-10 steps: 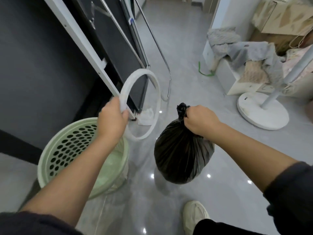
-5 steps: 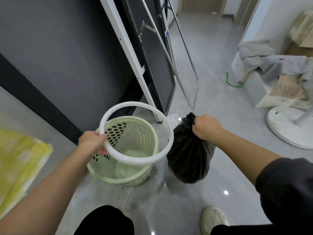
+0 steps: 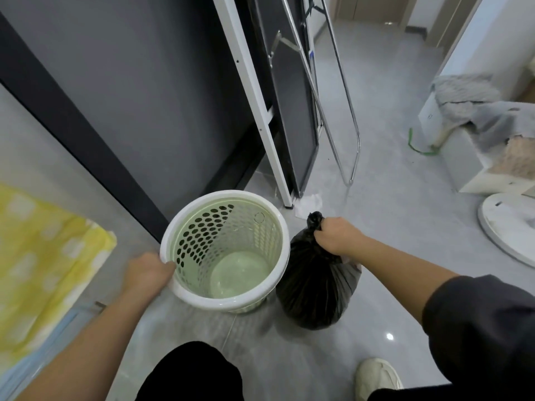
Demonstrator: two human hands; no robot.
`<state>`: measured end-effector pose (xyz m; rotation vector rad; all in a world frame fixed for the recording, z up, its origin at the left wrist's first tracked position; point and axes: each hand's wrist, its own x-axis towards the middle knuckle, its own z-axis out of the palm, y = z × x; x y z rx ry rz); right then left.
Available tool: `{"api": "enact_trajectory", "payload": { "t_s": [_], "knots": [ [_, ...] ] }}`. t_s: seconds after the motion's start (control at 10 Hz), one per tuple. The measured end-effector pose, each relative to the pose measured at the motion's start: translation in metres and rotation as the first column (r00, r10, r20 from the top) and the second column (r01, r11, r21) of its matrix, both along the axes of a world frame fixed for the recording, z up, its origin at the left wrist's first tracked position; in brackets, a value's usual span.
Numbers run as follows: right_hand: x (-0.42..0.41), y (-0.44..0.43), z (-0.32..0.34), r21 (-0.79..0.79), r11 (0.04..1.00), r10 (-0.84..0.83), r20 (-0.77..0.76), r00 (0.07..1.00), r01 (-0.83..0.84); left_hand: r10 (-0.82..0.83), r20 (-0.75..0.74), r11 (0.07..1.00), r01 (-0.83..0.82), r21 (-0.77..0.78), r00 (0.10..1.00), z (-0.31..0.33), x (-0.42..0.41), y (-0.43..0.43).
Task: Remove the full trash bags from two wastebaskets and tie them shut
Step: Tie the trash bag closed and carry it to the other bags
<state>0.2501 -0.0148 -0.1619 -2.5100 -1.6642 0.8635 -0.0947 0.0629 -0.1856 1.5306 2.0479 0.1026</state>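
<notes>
- Right, my view starts at the right hand (image 3: 335,237): it is fisted tight round the gathered neck of the black trash bag (image 3: 315,290). A tuft of plastic pokes out above the knuckles, and the fist hides whether there is a knot.
- Holding it at the neck, I judge, keeps the mouth closed and lets the load hang below.
- The bag is out of its basket and just beside the basket's right side, with its bottom down at the grey floor (image 3: 390,227). I cannot tell whether it rests there or hangs just clear.
- The left hand (image 3: 147,274) grips the near-left edge of the white ring (image 3: 225,195), fingers curled under and thumb over the inside.
- That ring sits level on top of the green wastebasket (image 3: 202,235), which is bare inside with no liner. I read the grip as seating the ring and steadying the basket.
- The basket stands close to the dark wall, near a folded metal frame (image 3: 344,111).
- By my reckoning one bag is out, its tie is unconfirmed, and the second basket is not in view.
</notes>
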Motion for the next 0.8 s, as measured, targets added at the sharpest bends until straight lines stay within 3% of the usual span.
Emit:
{"api": "enact_trajectory", "payload": {
  "t_s": [0.2,0.4,0.6,0.7,0.8],
  "knots": [
    [-0.025,0.007,-0.014,-0.022,0.999,0.026,-0.132,0.991,-0.029,0.244,0.375,0.961,-0.173,-0.215,0.894,-0.010,0.001,-0.005],
    [-0.044,0.020,-0.029,-0.121,0.987,0.088,-0.128,0.988,-0.104,0.321,0.471,0.942,-0.225,-0.250,0.822,-0.015,0.002,0.003],
    [-0.046,0.034,-0.034,-0.085,0.995,0.035,-0.121,0.992,-0.046,0.323,0.434,0.946,-0.275,-0.171,0.841,-0.032,0.007,0.026],
    [-0.045,0.030,-0.034,-0.091,0.995,0.036,-0.131,0.991,-0.049,0.298,0.348,0.954,-0.284,-0.094,0.889,-0.038,0.007,0.035],
    [-0.030,0.017,-0.031,-0.094,0.995,0.013,-0.129,0.992,-0.026,0.039,0.054,0.965,-0.052,0.256,0.998,-0.023,0.029,0.015]
  ]
}}
